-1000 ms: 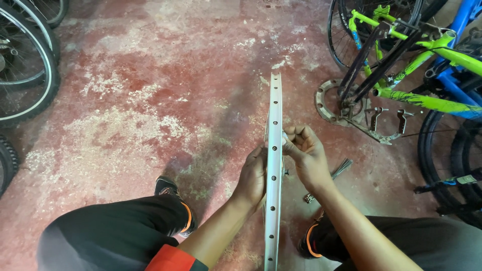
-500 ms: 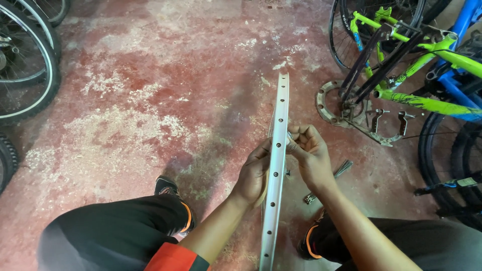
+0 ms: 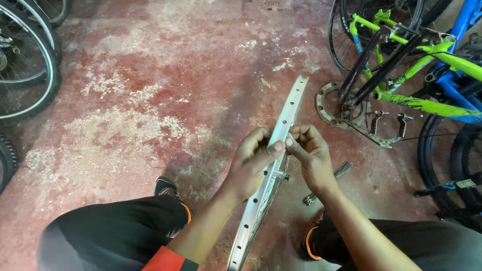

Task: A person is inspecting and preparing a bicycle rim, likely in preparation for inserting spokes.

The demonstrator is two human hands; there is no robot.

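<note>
A bare silver bicycle rim (image 3: 291,108) with spoke holes stands on edge between my knees, tilted to the right at its top. My left hand (image 3: 251,163) grips the rim from the left, thumb pressed on its inner face. My right hand (image 3: 311,153) pinches something small against the rim beside that thumb; what it is I cannot make out. A short stub (image 3: 282,176) sticks out of the rim just below my hands. A bundle of loose metal spokes (image 3: 326,183) lies on the floor under my right wrist.
A green bicycle (image 3: 416,75) and a blue one (image 3: 459,30) stand upside down at the right, with a chainring (image 3: 329,108) near the rim's top. Bicycle wheels (image 3: 27,65) line the left edge. The floor (image 3: 150,90) is worn red concrete.
The rim has tipped from nearly upright to leaning right. Both hands have come together on it, with the fingertips now meeting at one spot.
</note>
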